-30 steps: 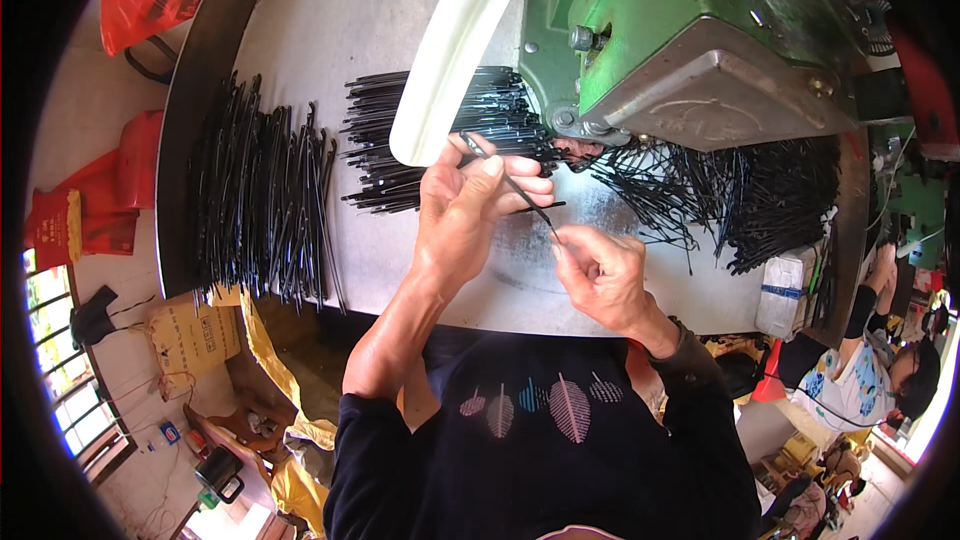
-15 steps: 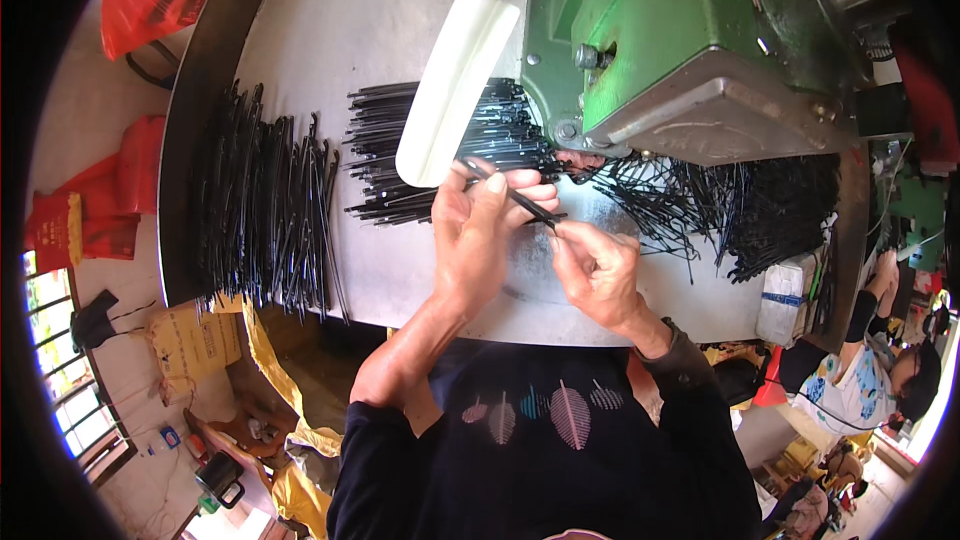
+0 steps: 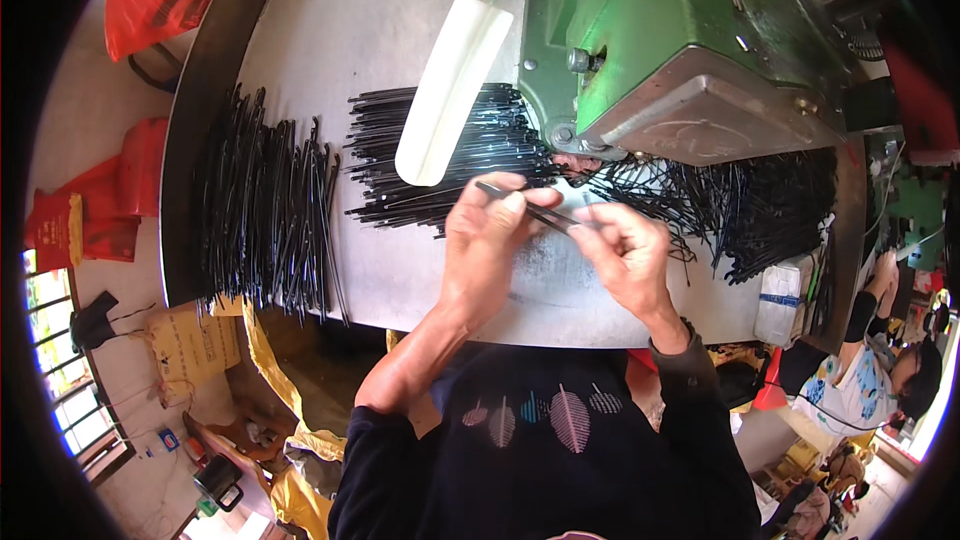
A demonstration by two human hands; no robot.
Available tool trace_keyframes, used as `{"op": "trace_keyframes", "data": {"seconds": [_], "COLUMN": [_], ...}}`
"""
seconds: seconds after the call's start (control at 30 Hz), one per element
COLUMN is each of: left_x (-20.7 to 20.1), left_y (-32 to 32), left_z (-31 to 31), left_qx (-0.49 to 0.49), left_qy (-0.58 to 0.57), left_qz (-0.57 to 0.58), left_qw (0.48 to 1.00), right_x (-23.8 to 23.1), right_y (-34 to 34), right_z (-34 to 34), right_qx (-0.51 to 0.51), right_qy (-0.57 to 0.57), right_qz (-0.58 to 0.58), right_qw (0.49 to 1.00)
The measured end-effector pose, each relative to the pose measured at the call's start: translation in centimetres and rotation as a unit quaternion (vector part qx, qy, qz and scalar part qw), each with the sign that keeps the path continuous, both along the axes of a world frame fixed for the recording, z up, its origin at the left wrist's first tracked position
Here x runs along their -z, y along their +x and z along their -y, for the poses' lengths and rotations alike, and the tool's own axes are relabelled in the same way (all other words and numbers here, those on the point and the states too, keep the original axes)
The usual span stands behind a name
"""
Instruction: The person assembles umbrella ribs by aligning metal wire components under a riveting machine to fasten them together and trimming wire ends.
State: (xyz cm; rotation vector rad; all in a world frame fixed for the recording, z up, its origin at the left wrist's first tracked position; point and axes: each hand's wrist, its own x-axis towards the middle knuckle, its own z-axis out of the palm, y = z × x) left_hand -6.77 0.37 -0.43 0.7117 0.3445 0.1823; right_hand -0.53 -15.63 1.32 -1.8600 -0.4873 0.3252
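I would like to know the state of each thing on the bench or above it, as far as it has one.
Left hand: gripping the held rod
Right hand: pinching its other end
Held rod: black, slanting between both hands
Left pile: rods roughly aligned
Middle pile: rods laid crosswise
Right pile: tangled
White lamp: tilted; lit or not, unclear
Green machine: running or not, unclear

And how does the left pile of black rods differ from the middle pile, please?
In the left pile, rods lie roughly front to back; in the middle pile, they lie side to side. The left pile is unobstructed by the white lamp, while the lamp hides part of the middle pile. Both contain thin black rods on the metal table.
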Motion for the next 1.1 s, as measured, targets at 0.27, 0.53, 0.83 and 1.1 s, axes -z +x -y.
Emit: {"op": "trace_keyframes", "data": {"seconds": [0.27, 0.53, 0.83, 1.1], "left_x": [-1.8, -2.7, -1.6, -1.3], "left_y": [-2.4, -1.0, 1.6, 3.0], "left_z": [-3.6, -0.9, -1.6, -1.3], "left_qx": [0.143, 0.06, 0.13, 0.102], "left_qy": [0.256, 0.075, 0.418, 0.619], "left_qz": [-0.049, -0.133, -0.029, -0.025], "left_qw": [0.955, 0.986, 0.899, 0.779], "right_x": [-0.7, 0.6, 0.3, -0.2], "right_y": [1.1, -1.2, 0.3, 1.6], "right_z": [1.8, -0.5, -0.5, -1.7], "right_qx": [-0.029, 0.036, 0.007, -0.005], "right_qy": [-0.011, 0.106, 0.036, -0.028], "right_qz": [0.018, -0.12, -0.039, 0.05], "right_qw": [0.999, 0.986, 0.999, 0.998]}}
